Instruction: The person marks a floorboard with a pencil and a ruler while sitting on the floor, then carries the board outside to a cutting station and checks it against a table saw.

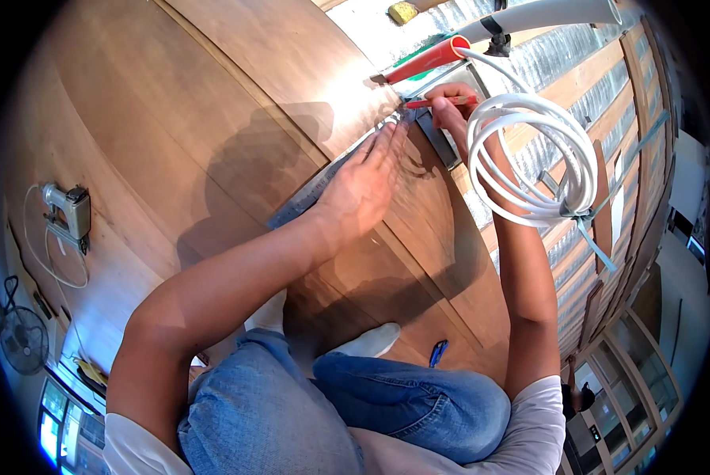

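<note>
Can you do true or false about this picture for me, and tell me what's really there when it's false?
1. The right hand holds a thin red pencil-like stick. True.
2. The left hand rests on the blue denim jeans. False: it is at the long flat grey strip.
3. The round coil of smooth cable is black. False: it is white.
4. A small blue-and-black tool lies on the brown wooden boards. True.
5. The grey gun-shaped tool is at the picture's right edge. False: it is toward the left.

Grey nail gun (75,209) and round fan (24,340) left, yellow block (403,13) at top
</note>
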A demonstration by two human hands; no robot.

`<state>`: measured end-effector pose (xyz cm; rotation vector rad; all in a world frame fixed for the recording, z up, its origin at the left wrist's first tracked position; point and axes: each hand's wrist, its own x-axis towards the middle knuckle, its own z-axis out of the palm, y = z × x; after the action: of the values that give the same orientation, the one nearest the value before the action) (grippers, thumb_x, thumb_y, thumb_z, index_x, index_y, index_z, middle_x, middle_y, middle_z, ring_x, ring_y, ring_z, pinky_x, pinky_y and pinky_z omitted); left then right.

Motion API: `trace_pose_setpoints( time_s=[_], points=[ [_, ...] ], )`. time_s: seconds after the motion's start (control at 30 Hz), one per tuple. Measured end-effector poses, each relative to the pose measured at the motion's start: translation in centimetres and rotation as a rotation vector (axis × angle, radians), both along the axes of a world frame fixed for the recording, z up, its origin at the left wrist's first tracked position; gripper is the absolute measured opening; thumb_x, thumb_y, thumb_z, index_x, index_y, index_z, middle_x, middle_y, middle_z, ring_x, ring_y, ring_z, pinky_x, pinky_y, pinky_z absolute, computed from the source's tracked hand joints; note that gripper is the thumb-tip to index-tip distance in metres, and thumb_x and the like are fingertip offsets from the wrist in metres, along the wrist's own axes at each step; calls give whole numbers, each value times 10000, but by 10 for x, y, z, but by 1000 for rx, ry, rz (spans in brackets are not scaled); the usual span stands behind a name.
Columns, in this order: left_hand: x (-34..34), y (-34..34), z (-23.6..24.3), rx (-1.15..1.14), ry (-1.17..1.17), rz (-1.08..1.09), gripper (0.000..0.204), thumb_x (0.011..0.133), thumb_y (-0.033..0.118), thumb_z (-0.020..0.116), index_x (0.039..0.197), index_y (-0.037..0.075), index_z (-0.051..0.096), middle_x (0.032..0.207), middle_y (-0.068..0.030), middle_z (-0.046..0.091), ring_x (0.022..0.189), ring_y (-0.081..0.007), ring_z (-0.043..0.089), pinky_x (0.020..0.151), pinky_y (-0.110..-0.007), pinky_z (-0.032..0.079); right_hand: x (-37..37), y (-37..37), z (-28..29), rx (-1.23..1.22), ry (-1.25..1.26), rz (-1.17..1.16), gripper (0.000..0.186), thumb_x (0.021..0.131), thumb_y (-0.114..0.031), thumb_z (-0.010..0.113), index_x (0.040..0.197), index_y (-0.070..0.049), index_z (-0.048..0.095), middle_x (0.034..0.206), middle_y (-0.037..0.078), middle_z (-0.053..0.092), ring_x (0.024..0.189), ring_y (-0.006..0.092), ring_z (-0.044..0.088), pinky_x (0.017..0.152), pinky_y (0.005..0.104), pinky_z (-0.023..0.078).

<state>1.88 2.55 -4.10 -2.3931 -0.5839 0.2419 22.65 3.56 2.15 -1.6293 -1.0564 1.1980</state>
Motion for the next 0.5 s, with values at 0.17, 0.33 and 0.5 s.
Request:
trace_pose_setpoints(
  time_s=[0.17,0.33,0.5],
  points=[
    [5,2,17,-685,-149,11,659,1081,418,379,1544,-52,374,1668,-202,273,1561,-318,226,1282,-389,169,10,17,0,-157,-311,145,294,1028,-353,659,1073,-64,687,836,-11,616,776,78,515,719,250,451],
    [2,2,12,-653,-179,32,645,1084,420,370,1540,-36,392,1667,-191,280,1568,-310,207,1289,-390,144,5,21,5,-16,-500,277,279,1063,-305,602,1072,-37,681,832,17,640,771,88,542,704,261,467],
    [0,4,16,-769,-179,22,624,1080,393,372,1535,-33,402,1653,-191,311,1550,-323,242,1281,-407,163,-9,23,7,-46,-477,356,232,1063,-251,590,1061,-36,678,795,45,650,723,117,575,679,289,489]
  ],
)
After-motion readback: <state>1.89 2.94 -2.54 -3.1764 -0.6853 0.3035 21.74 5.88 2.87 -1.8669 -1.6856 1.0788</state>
